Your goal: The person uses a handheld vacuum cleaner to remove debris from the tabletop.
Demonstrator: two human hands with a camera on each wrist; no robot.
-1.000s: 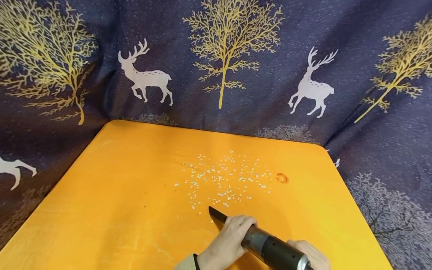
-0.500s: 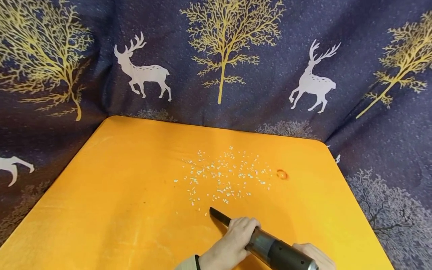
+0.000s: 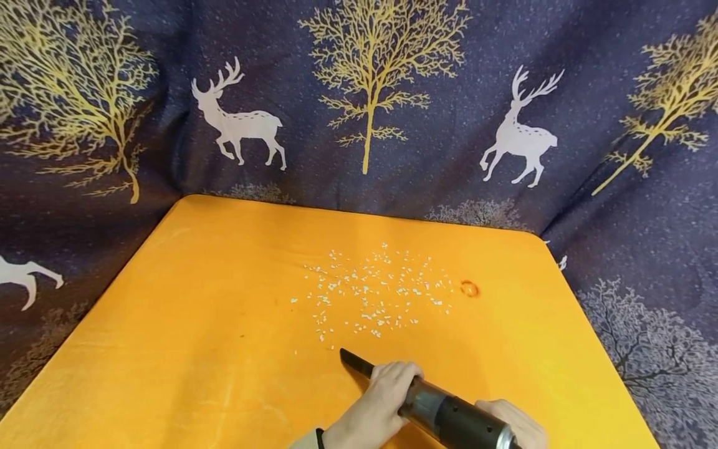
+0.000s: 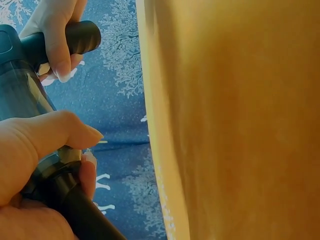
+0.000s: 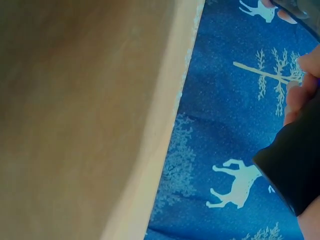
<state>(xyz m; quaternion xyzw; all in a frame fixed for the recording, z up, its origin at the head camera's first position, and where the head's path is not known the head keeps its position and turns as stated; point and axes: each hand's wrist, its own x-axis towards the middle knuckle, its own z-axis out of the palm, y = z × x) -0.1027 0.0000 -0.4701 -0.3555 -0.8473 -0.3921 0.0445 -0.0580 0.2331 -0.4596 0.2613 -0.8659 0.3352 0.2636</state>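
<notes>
A black handheld vacuum cleaner (image 3: 443, 410) slants across the lower part of the head view, its narrow nozzle (image 3: 354, 362) pointing up and left, low over the table. My left hand (image 3: 381, 399) grips its front end just behind the nozzle; the left wrist view shows thumb and fingers wrapped round it. At the rear, my right hand (image 3: 513, 421) holds the grip (image 4: 82, 37) that juts out from the body. Small white paper-like bits (image 3: 364, 290) lie scattered over the table beyond the nozzle tip, the closest ones right by it.
The orange-yellow table (image 3: 224, 299) has rounded far corners. A reddish ring mark (image 3: 469, 289) shows to the right of the bits. Dark blue cloth (image 3: 432, 137) printed with deer and trees hangs close behind the table and along both sides.
The vacuum cleaner and both hands shifted slightly right, then back left, with the nozzle tip now a little further left. A bit or two near the nozzle no longer shows.
</notes>
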